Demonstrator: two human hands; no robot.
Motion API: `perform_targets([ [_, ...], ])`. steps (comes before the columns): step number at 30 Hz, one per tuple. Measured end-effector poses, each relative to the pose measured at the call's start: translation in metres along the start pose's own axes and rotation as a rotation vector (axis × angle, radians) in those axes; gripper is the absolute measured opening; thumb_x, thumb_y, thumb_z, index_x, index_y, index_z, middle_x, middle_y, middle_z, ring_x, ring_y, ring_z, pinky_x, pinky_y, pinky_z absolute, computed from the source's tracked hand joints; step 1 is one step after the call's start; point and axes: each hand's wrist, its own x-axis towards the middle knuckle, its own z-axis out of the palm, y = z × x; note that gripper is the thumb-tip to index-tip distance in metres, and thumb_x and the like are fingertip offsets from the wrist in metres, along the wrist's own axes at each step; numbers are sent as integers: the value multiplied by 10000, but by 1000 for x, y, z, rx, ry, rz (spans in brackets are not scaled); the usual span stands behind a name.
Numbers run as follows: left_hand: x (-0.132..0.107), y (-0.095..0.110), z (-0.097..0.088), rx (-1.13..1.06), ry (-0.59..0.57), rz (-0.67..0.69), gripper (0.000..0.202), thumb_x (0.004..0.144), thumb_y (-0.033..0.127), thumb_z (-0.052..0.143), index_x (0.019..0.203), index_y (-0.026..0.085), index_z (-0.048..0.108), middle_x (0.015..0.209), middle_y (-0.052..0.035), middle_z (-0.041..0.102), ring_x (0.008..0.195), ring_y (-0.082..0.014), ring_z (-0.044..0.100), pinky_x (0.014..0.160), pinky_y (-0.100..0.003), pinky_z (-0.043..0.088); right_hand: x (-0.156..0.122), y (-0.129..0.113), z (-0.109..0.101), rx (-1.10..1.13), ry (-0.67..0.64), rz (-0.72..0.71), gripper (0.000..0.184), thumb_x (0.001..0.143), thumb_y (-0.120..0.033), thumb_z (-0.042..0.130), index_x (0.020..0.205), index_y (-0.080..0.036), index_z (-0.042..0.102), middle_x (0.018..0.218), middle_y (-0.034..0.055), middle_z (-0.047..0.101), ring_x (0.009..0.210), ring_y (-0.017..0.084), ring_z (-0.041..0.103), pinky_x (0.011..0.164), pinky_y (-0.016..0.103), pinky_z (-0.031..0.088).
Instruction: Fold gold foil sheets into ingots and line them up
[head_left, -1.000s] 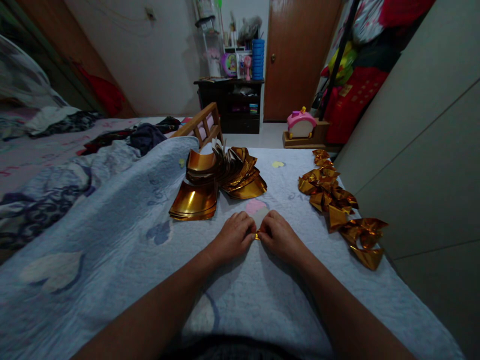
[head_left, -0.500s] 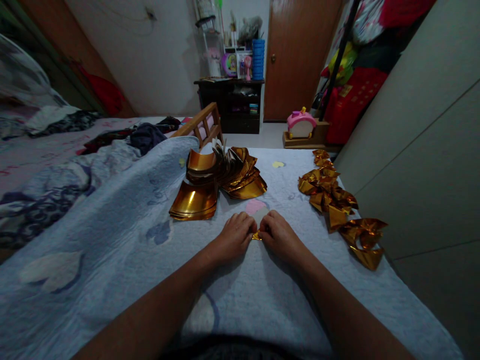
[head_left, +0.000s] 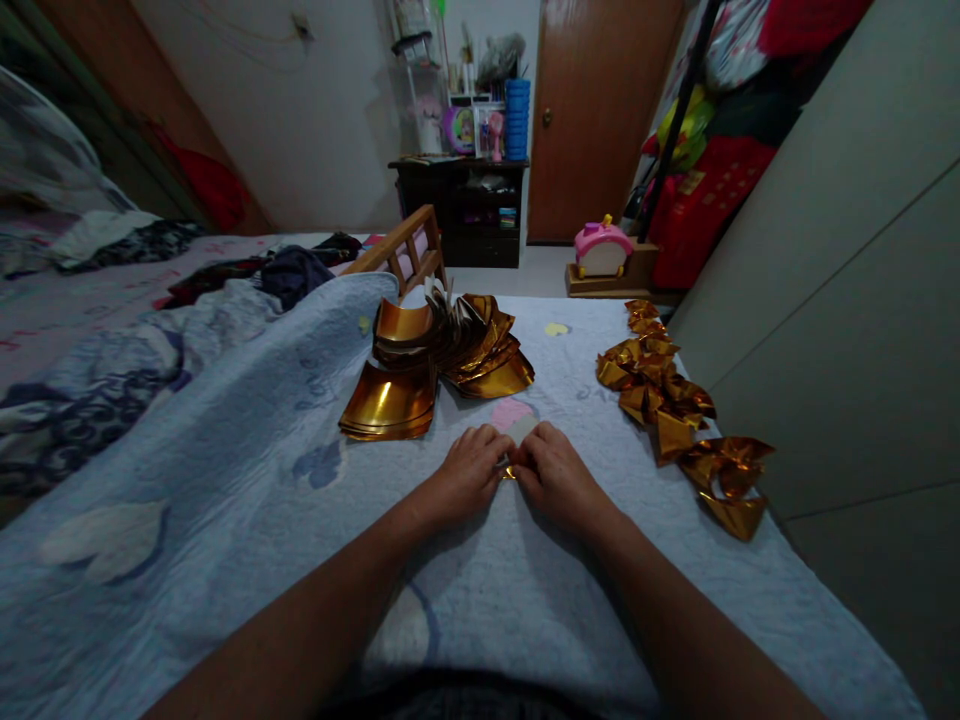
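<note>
My left hand [head_left: 466,472] and my right hand [head_left: 556,472] meet knuckle to knuckle on the light blue quilt [head_left: 247,470]. Both are closed on a small piece of gold foil paper [head_left: 509,472], of which only a sliver shows between the fingers. Just beyond my hands lies a curved stack of gold foil sheets [head_left: 388,402], and behind it a fanned pile of more gold sheets [head_left: 465,340]. A row of folded gold paper pieces [head_left: 675,405] runs along the quilt's right side.
A pale wall panel [head_left: 847,300] rises close on the right. Rumpled bedding and clothes [head_left: 112,330] lie to the left. A wooden chair back [head_left: 405,250], a dark cabinet [head_left: 465,205], a door [head_left: 596,120] and a pink toy [head_left: 602,247] stand beyond.
My two hands have drawn slightly closer together over the gold paper, and less of it shows. Everything else stays put.
</note>
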Motion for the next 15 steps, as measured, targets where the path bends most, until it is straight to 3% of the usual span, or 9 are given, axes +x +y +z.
perform_targets([
  [10, 1, 3, -5, -20, -32, -24, 203, 931, 143, 505, 1065, 226, 633, 1110, -70, 584, 1074, -245, 488, 977, -382, 404, 1, 3, 2, 20, 10, 32, 173, 816, -119, 696, 804, -198, 542, 890, 34, 545, 883, 203, 512, 796, 328, 409],
  [15, 1, 2, -4, -19, -30, -13, 234, 914, 117, 504, 1086, 219, 625, 1120, -73, 583, 1078, -245, 491, 988, -387, 403, 3, 3, -3, 100, -12, 20, 202, 800, -77, 688, 931, -191, 585, 960, 39, 563, 913, 196, 515, 816, 317, 416],
])
